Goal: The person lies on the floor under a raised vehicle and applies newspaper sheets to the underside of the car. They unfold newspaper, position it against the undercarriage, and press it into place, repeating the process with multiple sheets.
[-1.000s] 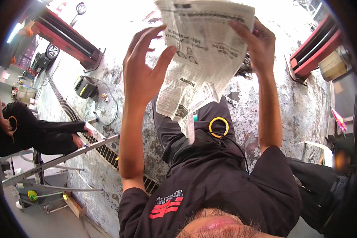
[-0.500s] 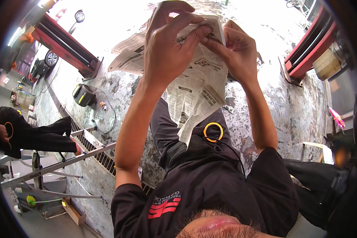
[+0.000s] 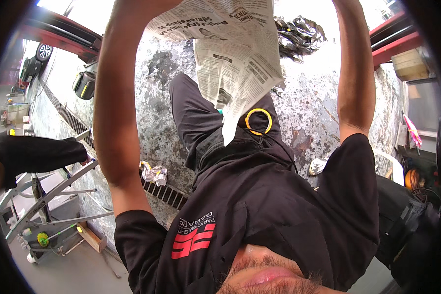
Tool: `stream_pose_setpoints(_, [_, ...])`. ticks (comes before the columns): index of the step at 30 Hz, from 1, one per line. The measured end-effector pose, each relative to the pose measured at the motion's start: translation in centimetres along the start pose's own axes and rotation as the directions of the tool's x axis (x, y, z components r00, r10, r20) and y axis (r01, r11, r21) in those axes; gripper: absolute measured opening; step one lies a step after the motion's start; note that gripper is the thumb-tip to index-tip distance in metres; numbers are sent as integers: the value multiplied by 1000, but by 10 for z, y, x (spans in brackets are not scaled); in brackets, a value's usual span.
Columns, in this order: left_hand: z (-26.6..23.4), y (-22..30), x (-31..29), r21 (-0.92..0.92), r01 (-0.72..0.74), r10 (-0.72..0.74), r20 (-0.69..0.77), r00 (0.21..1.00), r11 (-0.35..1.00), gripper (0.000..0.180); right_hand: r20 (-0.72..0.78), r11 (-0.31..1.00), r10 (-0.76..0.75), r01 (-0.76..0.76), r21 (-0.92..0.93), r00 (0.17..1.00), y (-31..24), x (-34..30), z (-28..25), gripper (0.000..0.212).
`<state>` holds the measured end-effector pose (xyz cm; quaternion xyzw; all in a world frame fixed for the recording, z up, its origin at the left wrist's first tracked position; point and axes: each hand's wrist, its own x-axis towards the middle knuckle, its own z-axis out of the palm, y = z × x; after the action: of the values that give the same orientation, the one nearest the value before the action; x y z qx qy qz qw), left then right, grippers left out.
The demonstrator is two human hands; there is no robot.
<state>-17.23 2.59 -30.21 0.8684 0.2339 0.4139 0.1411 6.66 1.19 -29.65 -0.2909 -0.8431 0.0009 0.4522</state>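
A sheet of newspaper [image 3: 240, 54] hangs in front of me, creased, its lower corner tapering to a narrow strip above my waist. Only the edge of my left hand [image 3: 149, 7] shows at the top, beside the paper's upper left part; its fingers are cut off by the frame. My right forearm [image 3: 356, 73] reaches up past the upper edge, so the right hand is out of sight. A yellow ring, like a tape roll [image 3: 258, 121], hangs at my waist beside a black cord.
Crumpled dark sheeting [image 3: 300, 36] lies on the stained floor ahead. Crumpled paper [image 3: 153, 174] rests near a floor drain grate [image 3: 169, 196]. To the left are a metal ladder [image 3: 49, 196], another person's dark-clothed limb [image 3: 39, 153] and a black bag [image 3: 85, 85]. Red lift posts [image 3: 397, 46] flank the area.
Both hands have moved up and apart, the right one leaving the view. The newspaper has risen and spread with them. Dark sheeting and crumpled paper on the floor now show.
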Motion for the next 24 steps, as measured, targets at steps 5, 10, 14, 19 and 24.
stream_pose_setpoints(5, [-6,-3,-8,106,25,-30,44,999,994,25,81,975,161,-172,144,984,5,-4,8,12])
stream_pose_setpoints(10, [-20,0,-16,-34,122,-119,63,991,992,17,197,899,214,-272,343,957,-2,-1,13,16])
stream_pose_setpoints(14, [-24,-10,-32,52,48,-49,17,999,998,18,337,897,290,-377,230,896,8,-2,15,23])
stream_pose_setpoints(19, [-39,3,-40,38,34,-35,25,999,999,13,129,774,139,-189,605,982,2,0,33,19])
stream_pose_setpoints(24, [-64,13,-47,-110,70,-52,164,985,991,20,149,881,37,-102,462,988,-42,7,31,12])
